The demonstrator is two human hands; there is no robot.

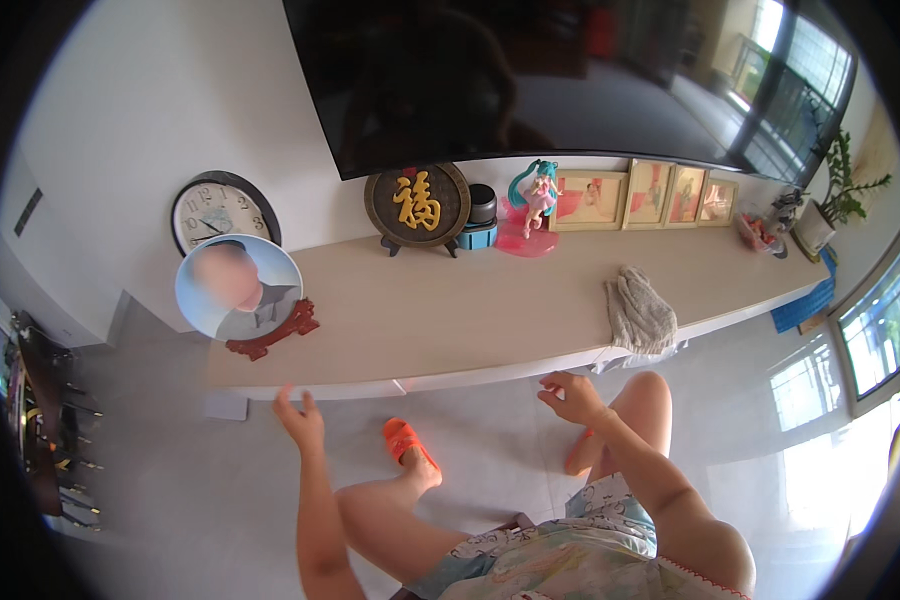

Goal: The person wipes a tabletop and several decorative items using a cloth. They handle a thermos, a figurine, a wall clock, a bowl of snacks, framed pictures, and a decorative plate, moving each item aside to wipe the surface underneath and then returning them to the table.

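Observation:
My left hand (300,421) hangs just in front of the left part of a long, low TV cabinet (420,315). Its thumb and fingers are apart and nothing is in them. Before the cabinet's front edge is my right hand (576,399), loosely curled, with no object visible in it. A grey knitted cloth (641,311) lies crumpled on the cabinet top, up and to the right of that hand. Beyond my left hand, a round plate with a person's portrait (270,300) leans upright in a carved red-brown stand (277,331).
Along the back stand a wall clock (225,210), a round plaque with a gold character (418,204), a black cylindrical device (482,204) on a blue box, a teal-haired figurine (538,196), framed photos (589,199) and a potted plant (816,226). A television (555,82) hangs above.

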